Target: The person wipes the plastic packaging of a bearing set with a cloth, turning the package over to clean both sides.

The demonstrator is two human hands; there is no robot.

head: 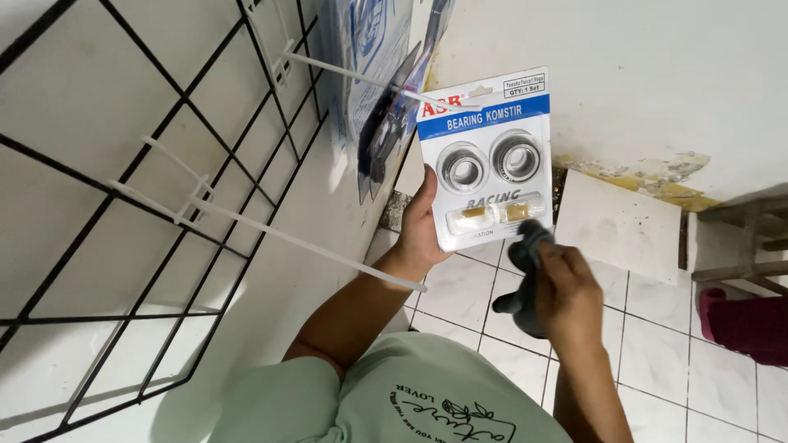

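My left hand (417, 226) holds a white and blue blister pack (486, 160) by its lower left edge. Two round metal bearings and small yellowish parts sit under its clear plastic. The pack's hang hole is at the tip of a white peg hook (369, 82). My right hand (568, 295) is closed around a dark grey cloth (525, 254), which touches the pack's lower right corner.
A black wire grid (148, 238) with white peg hooks covers the white wall at left. Other blister packs (386, 98) hang behind the held one. White floor tiles (657, 336) lie below, with a wooden stool leg (739, 246) and a dark red thing (747, 324) at right.
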